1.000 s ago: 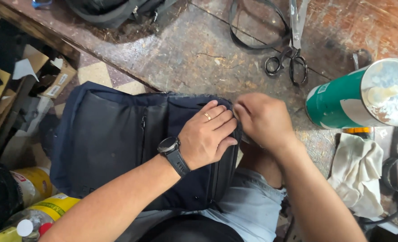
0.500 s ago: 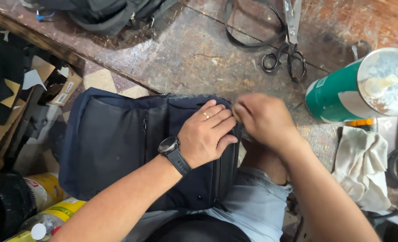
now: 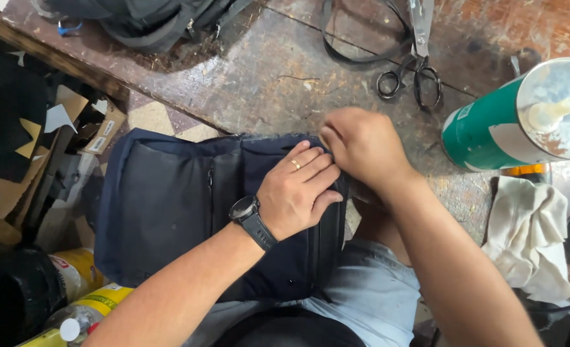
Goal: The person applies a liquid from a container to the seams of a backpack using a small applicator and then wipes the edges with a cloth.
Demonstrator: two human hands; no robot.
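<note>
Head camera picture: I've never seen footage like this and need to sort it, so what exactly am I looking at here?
This is one view from a camera worn on a person's head, looking down at their own two bare hands. No machine is involved. A dark navy bag lies across their lap against a worn workbench. The left hand, with a ring and a black wristwatch, presses flat on the bag. The right hand pinches the bag's upper edge with its fingers. On the bench lie scissors, a green can and a pale rag. Yellow tins sit lower left.
</note>
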